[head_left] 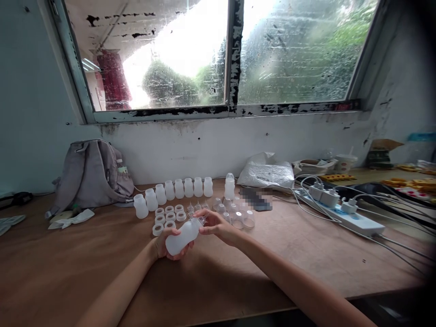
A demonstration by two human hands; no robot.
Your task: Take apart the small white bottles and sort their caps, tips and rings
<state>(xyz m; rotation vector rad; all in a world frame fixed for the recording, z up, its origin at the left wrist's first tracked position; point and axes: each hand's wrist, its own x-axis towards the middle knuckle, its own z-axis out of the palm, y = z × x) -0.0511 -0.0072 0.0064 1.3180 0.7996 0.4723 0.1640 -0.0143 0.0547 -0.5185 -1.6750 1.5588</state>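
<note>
Bottle: the white one (182, 238) is in your hands above the counter (211, 290), lying tilted, its base toward your left and its neck up toward your right.
Left hand: your left hand (162, 243) is wrapped around the bottle's body, thumb along the upper side, the other fingers curled underneath.
Right hand: your right hand (218, 225) is at the neck, its fingers pinching a small clear tip (201, 220) there; you cannot tell from this view how far that piece is seated.
Row: eight open bottles (179, 188) stand upright beyond your hands, curving nearer to you at the left end.
Rings: white rings (180, 219) lie grouped between that row and your left hand.
Teats: clear teats (197, 207) sit just beyond your right fingers, partly hidden by them.
Caps: clear caps (237, 221) cluster to the right of your right hand.
Capped bottle: one (229, 187) stands upright behind the caps.
Edges: a backpack (91, 168) is far left, a power strip (344, 218) on the right.
</note>
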